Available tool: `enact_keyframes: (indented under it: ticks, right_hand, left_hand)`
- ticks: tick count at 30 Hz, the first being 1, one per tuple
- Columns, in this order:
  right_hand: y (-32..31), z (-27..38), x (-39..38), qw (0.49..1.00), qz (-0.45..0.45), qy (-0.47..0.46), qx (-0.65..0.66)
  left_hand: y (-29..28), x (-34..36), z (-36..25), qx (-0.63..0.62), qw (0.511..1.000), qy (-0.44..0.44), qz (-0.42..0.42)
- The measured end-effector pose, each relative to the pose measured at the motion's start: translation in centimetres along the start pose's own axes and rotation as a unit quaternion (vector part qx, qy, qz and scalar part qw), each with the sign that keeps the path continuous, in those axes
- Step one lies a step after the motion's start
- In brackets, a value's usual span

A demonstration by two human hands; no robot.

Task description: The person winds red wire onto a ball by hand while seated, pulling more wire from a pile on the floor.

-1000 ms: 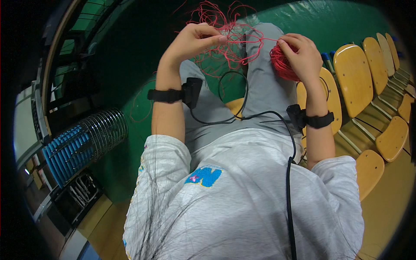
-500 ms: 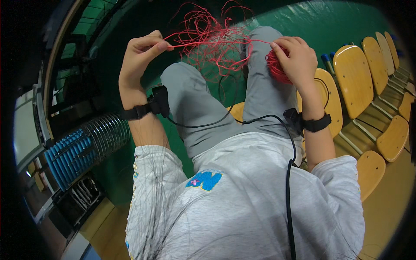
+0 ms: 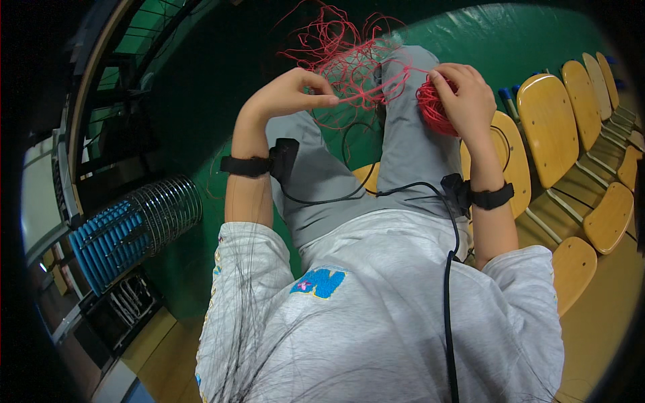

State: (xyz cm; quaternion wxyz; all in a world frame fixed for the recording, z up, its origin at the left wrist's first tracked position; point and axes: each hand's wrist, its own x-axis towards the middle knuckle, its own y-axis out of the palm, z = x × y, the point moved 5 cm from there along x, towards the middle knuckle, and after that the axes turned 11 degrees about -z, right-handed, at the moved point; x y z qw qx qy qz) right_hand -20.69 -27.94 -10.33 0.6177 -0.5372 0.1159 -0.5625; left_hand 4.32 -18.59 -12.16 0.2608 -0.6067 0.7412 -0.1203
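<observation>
A loose tangle of red string point(image 3: 342, 50) spreads above and between my knees. My left hand point(image 3: 295, 93) is at the tangle's lower left, thumb and fingers pinched on a strand that runs right into the loops. By my right knee, my right hand point(image 3: 465, 94) is closed over a wound ball of red string point(image 3: 435, 111). The ball shows to the left of the palm and below the thumb. From the thumb and forefinger of that hand a strand leads left to the tangle. The palm hides part of the ball.
A row of wooden chairs point(image 3: 549, 127) stands on the right. On the left are stacked blue-and-metal stools point(image 3: 141, 225) and a dark frame. A black cable point(image 3: 449, 309) runs over my shirt and lap to bands on both forearms. The floor point(image 3: 510, 40) is green.
My left hand has moved right and slightly down, closer to the tangle, and the strand between my hands has gone slack. The tangle has shifted a little. My right hand stays nearly in place.
</observation>
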Motion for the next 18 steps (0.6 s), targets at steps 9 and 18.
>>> enact_keyframes:
  ticks: [9,18]
  right_hand:
    - [-0.2,0.1,-0.1,1.000,-0.001,-0.008,0.020]
    - [-0.2,-0.2,-0.2,1.000,-0.008,-0.007,0.027]
  left_hand:
    - [4.6,3.8,-1.8,-0.071,0.995,0.034,-0.066]
    - [7.4,6.3,-2.1,-0.054,0.990,0.096,-0.092]
